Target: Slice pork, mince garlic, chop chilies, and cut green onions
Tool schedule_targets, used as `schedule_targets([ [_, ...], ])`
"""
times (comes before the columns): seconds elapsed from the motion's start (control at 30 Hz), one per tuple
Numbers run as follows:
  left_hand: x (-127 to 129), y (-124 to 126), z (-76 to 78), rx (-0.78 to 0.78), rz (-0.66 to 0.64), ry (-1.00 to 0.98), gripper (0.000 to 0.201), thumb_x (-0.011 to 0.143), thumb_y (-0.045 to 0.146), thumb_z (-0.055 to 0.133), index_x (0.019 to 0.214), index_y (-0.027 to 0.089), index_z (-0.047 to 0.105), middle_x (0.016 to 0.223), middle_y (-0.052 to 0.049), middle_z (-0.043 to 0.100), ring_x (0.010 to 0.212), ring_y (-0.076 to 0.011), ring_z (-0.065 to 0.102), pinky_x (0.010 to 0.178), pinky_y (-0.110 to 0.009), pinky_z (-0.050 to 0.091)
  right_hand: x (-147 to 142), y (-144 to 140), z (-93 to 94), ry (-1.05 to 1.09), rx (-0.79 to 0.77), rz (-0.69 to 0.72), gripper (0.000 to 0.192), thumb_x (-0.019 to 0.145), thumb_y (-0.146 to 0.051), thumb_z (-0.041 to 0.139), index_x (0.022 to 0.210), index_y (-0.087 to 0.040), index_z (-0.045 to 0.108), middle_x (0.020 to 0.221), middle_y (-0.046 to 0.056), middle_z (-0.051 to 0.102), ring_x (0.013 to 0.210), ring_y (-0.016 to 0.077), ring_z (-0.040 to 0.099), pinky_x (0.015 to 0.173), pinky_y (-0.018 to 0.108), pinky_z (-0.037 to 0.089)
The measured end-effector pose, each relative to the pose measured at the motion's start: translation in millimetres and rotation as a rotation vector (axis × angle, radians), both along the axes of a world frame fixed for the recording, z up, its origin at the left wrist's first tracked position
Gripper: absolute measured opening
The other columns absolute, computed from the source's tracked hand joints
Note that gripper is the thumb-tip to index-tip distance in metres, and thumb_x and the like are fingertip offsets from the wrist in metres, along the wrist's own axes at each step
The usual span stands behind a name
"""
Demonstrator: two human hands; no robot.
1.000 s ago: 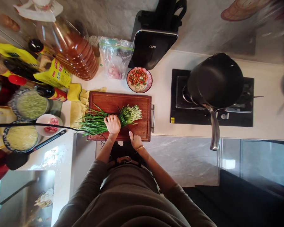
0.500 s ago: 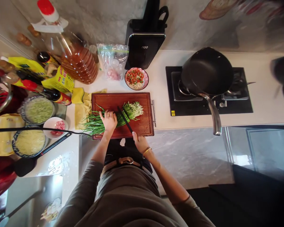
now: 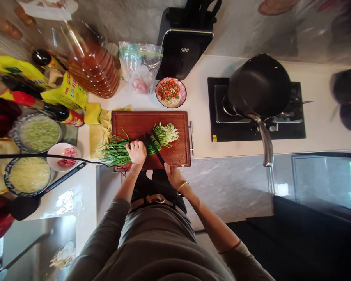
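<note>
At frame centre, the right hand (image 3: 173,176) grips a thin dark knife (image 3: 155,146); the left hand (image 3: 137,151) presses down the bundle of long green chives (image 3: 121,150) lying across the rectangular reddish wooden board (image 3: 140,121); beyond sits a round patterned bowl (image 3: 171,92)

The cutting board (image 3: 140,123) is showing reddish, satin-smooth wood with a metal handle. Right of the cutting board, a matt black pan (image 3: 259,84) with a shiny metal handle is sitting on a glossy black hob (image 3: 213,117). The countertop (image 3: 199,113) under the board is looking smooth, pale and polished.
</note>
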State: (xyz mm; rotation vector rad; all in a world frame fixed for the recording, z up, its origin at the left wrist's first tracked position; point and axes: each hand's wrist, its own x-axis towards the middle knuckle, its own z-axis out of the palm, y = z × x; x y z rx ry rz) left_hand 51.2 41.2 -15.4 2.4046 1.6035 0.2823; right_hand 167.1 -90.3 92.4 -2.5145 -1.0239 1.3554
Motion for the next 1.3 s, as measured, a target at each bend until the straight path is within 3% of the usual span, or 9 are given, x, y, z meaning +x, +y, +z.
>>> schedule_targets([
  [0.2, 1, 3, -1.5, -0.040, -0.033, 0.011, 0.029, 0.090, 0.025, 0.033, 0.098, 0.016, 0.059, 0.109, -0.015, 0.061, 0.108, -0.0291, 0.049, 0.102, -0.052, 0.024, -6, 14, -27.9, -0.050, -0.079, 0.041, 0.052, 0.097, -0.043, 0.027, 0.097, -0.010, 0.068, 0.097, 0.020, 0.070, 0.102, 0.0239, 0.064, 0.081, 0.027, 0.043],
  [0.37, 1, 0, 1.2, -0.028, -0.014, 0.011, 0.031, 0.091, 0.025, 0.031, 0.099, 0.014, 0.059, 0.107, -0.016, 0.061, 0.106, -0.0289, 0.049, 0.102, -0.052, 0.024, -9, 8, -52.1, -0.108, 0.039, 0.013, 0.043, 0.097, -0.035, 0.032, 0.102, -0.012, 0.067, 0.100, 0.018, 0.070, 0.102, 0.0224, 0.064, 0.082, 0.025, 0.043],
  [0.47, 1, -1, 3.2, -0.020, 0.041, 0.001, 0.033, 0.091, 0.027, 0.030, 0.098, 0.014, 0.059, 0.100, -0.015, 0.062, 0.102, -0.0282, 0.050, 0.100, -0.051, 0.026, 2, 6, -56.8, -0.099, 0.058, 0.006, 0.047, 0.097, -0.036, 0.029, 0.091, -0.013, 0.070, 0.085, 0.015, 0.072, 0.088, 0.0215, 0.067, 0.076, 0.025, 0.043],
  [0.6, 13, -1, 4.0, 0.003, 0.103, -0.015, 0.036, 0.092, 0.027, 0.027, 0.099, 0.013, 0.059, 0.097, -0.014, 0.062, 0.099, -0.0284, 0.051, 0.097, -0.051, 0.028, 19, 11, -50.0, -0.091, 0.111, 0.008, 0.055, 0.097, -0.043, 0.024, 0.079, -0.016, 0.068, 0.065, 0.008, 0.068, 0.074, 0.0190, 0.067, 0.072, 0.025, 0.043],
  [0.8, 42, -2, 12.4, -0.019, 0.253, -0.123, 0.038, 0.092, 0.027, 0.026, 0.110, 0.011, 0.055, 0.104, -0.017, 0.062, 0.103, -0.0293, 0.052, 0.096, -0.051, 0.029, 24, 17, -17.5, -0.108, 0.185, 0.015, 0.059, 0.097, -0.046, 0.017, 0.079, -0.018, 0.066, 0.069, 0.007, 0.068, 0.074, 0.0201, 0.065, 0.071, 0.027, 0.041],
  [0.9, 35, 0, 20.1, 0.009, 0.257, -0.178, 0.037, 0.093, 0.028, 0.026, 0.112, 0.012, 0.054, 0.109, -0.017, 0.061, 0.108, -0.0279, 0.050, 0.103, -0.052, 0.022, 19, 13, -3.3, -0.116, 0.154, 0.049, 0.058, 0.097, -0.046, 0.019, 0.081, -0.017, 0.066, 0.076, 0.010, 0.070, 0.079, 0.0218, 0.066, 0.072, 0.027, 0.041],
  [1.03, 11, 7, 23.0, 0.068, 0.216, -0.163, 0.034, 0.093, 0.029, 0.028, 0.106, 0.018, 0.057, 0.106, -0.012, 0.063, 0.111, -0.0260, 0.049, 0.109, -0.054, 0.010, 8, 10, 2.1, -0.090, 0.079, 0.079, 0.054, 0.097, -0.044, 0.022, 0.088, -0.017, 0.067, 0.089, 0.013, 0.071, 0.090, 0.0228, 0.066, 0.075, 0.027, 0.041],
  [1.2, 1, 3, 12.0, 0.066, 0.215, -0.103, 0.034, 0.093, 0.029, 0.030, 0.101, 0.018, 0.060, 0.104, -0.012, 0.062, 0.110, -0.0272, 0.049, 0.107, -0.053, 0.015, -4, 10, -1.9, -0.072, 0.025, 0.096, 0.051, 0.098, -0.039, 0.023, 0.095, -0.016, 0.068, 0.096, 0.015, 0.070, 0.096, 0.0233, 0.065, 0.078, 0.028, 0.042],
  [1.3, 4, -2, 6.2, 0.059, 0.211, -0.076, 0.035, 0.093, 0.030, 0.030, 0.105, 0.018, 0.060, 0.108, -0.014, 0.060, 0.113, -0.0288, 0.047, 0.106, -0.054, 0.018, -1, 8, -5.5, -0.050, 0.038, 0.088, 0.051, 0.098, -0.038, 0.022, 0.094, -0.016, 0.069, 0.084, 0.014, 0.071, 0.090, 0.0216, 0.067, 0.075, 0.026, 0.043],
])
